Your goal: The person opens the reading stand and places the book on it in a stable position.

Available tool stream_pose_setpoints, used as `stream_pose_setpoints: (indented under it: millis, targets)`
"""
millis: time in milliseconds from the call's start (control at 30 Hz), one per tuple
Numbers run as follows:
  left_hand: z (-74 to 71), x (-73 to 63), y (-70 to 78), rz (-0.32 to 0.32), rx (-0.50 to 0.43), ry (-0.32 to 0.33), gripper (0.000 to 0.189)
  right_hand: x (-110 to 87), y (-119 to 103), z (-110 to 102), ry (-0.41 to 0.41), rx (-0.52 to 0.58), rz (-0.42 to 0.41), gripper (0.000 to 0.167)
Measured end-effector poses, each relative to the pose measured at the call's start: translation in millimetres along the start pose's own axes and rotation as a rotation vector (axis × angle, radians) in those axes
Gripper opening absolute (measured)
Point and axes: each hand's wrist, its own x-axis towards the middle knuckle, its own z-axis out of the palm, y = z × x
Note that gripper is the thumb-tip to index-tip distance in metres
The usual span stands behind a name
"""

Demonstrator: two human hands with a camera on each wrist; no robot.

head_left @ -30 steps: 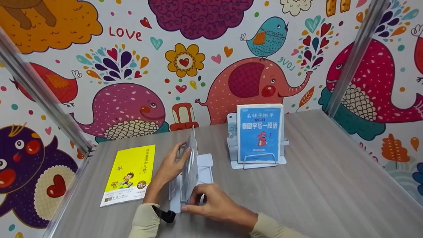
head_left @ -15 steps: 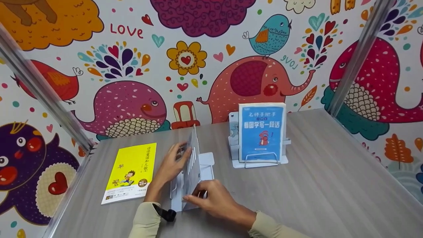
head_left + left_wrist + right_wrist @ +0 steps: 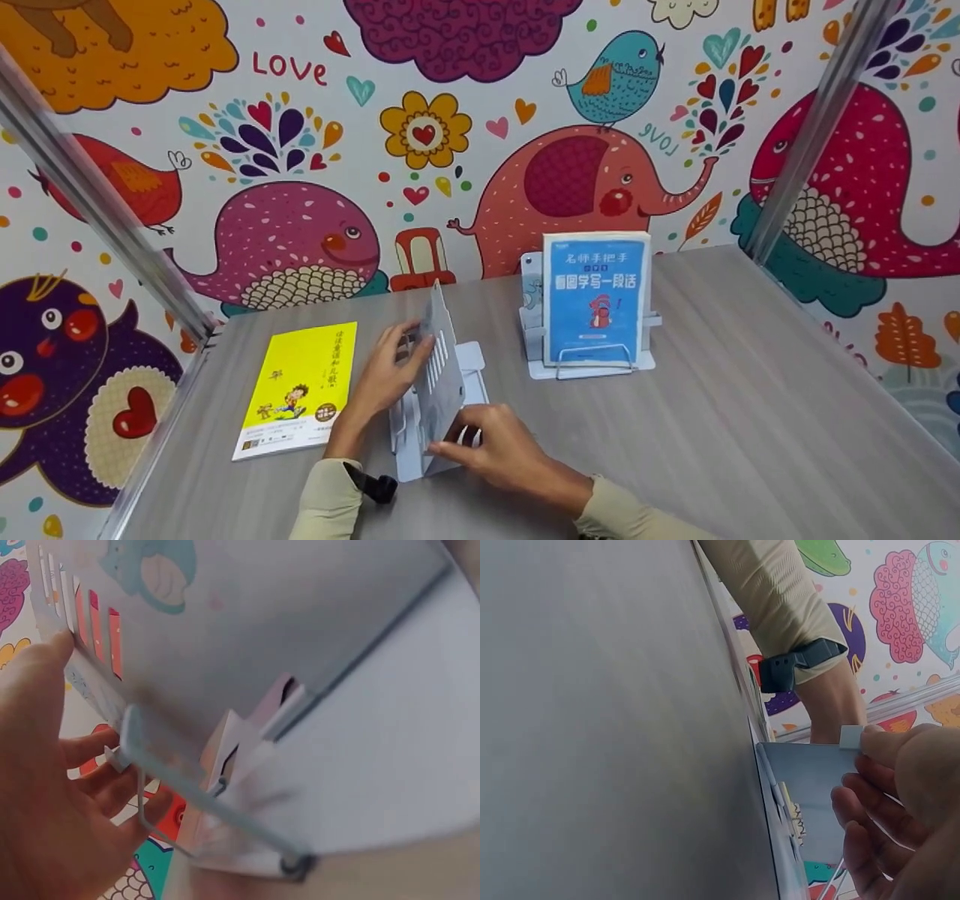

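Observation:
A pale metal book stand point(image 3: 448, 375) rises between both hands on the table, its slotted back plate seen nearly edge-on in the head view. My left hand point(image 3: 384, 379) grips the far left edge of that plate. In the left wrist view the thumb lies near the slots and the other fingers are behind. The stand's wire page holder point(image 3: 214, 802) crosses the front there. My right hand point(image 3: 504, 450) pinches the near edge of the plate between thumb and forefinger, at a small tab point(image 3: 851, 737) visible in the right wrist view. The stand's base lies on the table.
A yellow book point(image 3: 304, 382) lies flat left of the left hand. To the right, a second metal stand point(image 3: 532, 330) holds a blue book point(image 3: 592, 300) upright behind a wire. Patterned wall panels border the grey table point(image 3: 712, 420).
The right hand and the plate's near edge have shifted slightly right and away from the body. The left hand keeps its grip on the plate. The head view has shifted a little.

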Motion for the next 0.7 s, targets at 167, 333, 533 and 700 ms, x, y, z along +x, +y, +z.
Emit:
stream_pose_setpoints:
  millis: [167, 333, 533, 700]
  targets:
    - [-4.3, -3.5, -0.7, -0.040, 0.026, 0.012, 0.081, -5.4, 4.2, -8.2, -0.020, 0.045, 0.015, 0.031]
    - [-8.4, -9.6, -2.4, -0.100, 0.037, 0.008, 0.088, -12.6, 8.3, -16.0, -0.032, 0.051, 0.036, 0.029]
    - [-14.9, -9.6, 1.1, -0.104, 0.032, -0.001, 0.089, -17.3, 12.2, -25.8, -0.001, 0.047, 0.044, 0.026]
    - [-14.8, -13.0, 1.0, -0.087, 0.039, -0.013, 0.087, -25.2, 18.6, -36.0, 0.033, 0.049, 0.052, 0.020]
